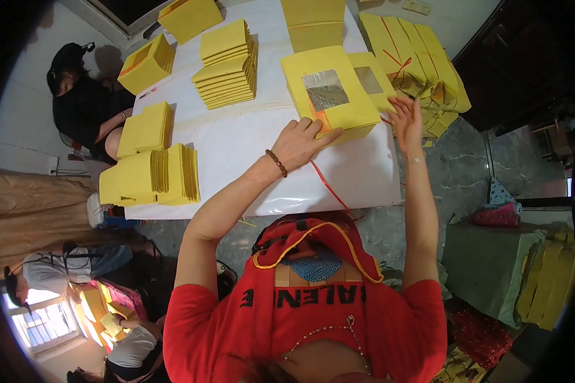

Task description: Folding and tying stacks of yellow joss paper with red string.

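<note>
Near the table's right edge lies a stack of flat yellow paper bags (354,115), the top one with a clear, shiny window and an orange patch. My left hand (300,142) grips the near left corner of this stack, its thumb along the front edge. From under that hand a red ribbon (329,182) hangs toward the table's front edge. My right hand (406,121) is raised just right of the stack, fingers apart and seemingly holding nothing. A short bit of red ribbon shows beside its fingertips.
More yellow stacks (227,80) stand on the white-covered table (236,140). Ribbon-tied yellow bundles (409,51) are piled beyond its right side. One person (76,102) sits at the far left; others work by the window at lower left. A grey-green box (485,268) stands at right.
</note>
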